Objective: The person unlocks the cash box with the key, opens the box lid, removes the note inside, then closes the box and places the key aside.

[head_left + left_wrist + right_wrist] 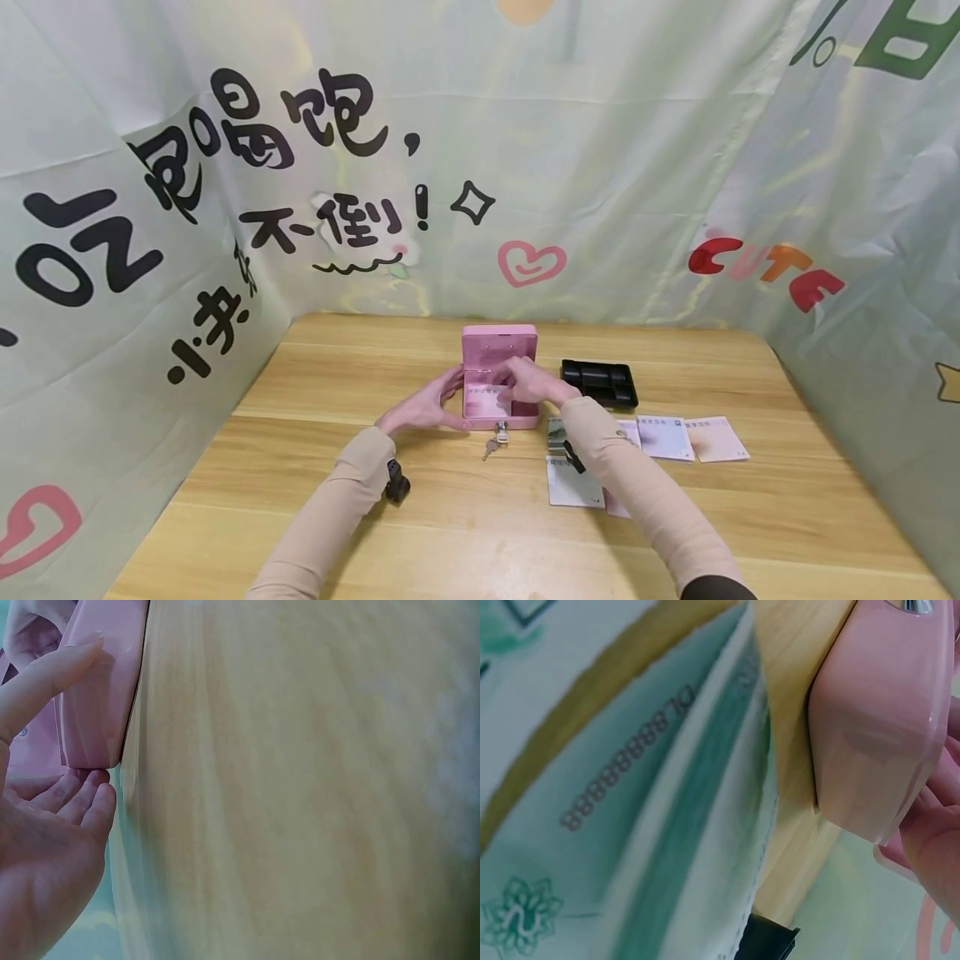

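A pink metal cash box stands with its lid raised. Inside, on the left, lie pink banknotes. My right hand reaches down into the box, its fingers bent at the notes' right edge; whether they pinch a note is hidden. My left hand rests on the box's left end, thumb toward the front corner and fingers at the back. The left wrist view shows those fingers fairly straight against the box. A small padlock is at the box's front, with keys beside it.
Right of the box lies a black compartment tray. Several stacks of banknotes lie near my right forearm, including a blue one, a pinkish one and a pale one. Printed cloth hangs around the wooden table.
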The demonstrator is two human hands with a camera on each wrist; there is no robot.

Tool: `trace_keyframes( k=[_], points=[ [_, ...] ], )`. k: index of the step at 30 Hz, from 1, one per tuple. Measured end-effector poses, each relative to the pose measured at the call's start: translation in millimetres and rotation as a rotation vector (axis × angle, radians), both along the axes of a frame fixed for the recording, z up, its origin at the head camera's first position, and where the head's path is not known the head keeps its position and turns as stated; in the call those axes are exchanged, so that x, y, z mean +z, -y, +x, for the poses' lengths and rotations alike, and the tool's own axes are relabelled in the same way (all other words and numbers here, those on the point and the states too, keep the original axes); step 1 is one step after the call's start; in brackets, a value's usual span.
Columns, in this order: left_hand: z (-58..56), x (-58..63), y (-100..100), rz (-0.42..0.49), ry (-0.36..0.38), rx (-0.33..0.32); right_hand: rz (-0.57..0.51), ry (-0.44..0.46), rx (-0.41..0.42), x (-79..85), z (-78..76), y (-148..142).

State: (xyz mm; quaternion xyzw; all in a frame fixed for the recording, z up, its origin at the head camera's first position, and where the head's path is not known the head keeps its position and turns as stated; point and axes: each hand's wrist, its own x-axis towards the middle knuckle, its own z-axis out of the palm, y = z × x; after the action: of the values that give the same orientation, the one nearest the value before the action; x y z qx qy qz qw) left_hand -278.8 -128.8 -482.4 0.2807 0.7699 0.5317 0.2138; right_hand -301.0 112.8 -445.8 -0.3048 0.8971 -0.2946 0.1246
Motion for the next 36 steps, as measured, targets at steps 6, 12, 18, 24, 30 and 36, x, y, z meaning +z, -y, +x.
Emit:
trace_keyframes(
  k=[6, 12, 18, 24, 30, 36],
  points=[
    [0.5, 1.2, 0, -0.017, -0.007, 0.002, -0.017, -0.068, -0.021, 0.1, 0.2, 0],
    [-0.2, 0.7, 0, -0.005, -0.013, -0.003, -0.051, -0.120, -0.045, 3.8, 2.8, -1],
    [-0.8, -0.9, 1, -0.002, -0.009, 0.004, -0.093, -0.128, -0.037, 6.8, 4.8, -3],
    [0.2, 0.1, 1, 0.004, -0.012, 0.002, -0.158, -0.097, -0.066, 6.6, 4.4, -7],
    [1.3, 0.1, 1, -0.006, -0.010, 0.011, -0.223, -0.070, -0.096, 11.3, 9.5, -13],
    [0.6, -1.0, 0, -0.011, 0.000, 0.025, -0.292, -0.045, -0.168, 17.3, 17.5, -21]
  ],
)
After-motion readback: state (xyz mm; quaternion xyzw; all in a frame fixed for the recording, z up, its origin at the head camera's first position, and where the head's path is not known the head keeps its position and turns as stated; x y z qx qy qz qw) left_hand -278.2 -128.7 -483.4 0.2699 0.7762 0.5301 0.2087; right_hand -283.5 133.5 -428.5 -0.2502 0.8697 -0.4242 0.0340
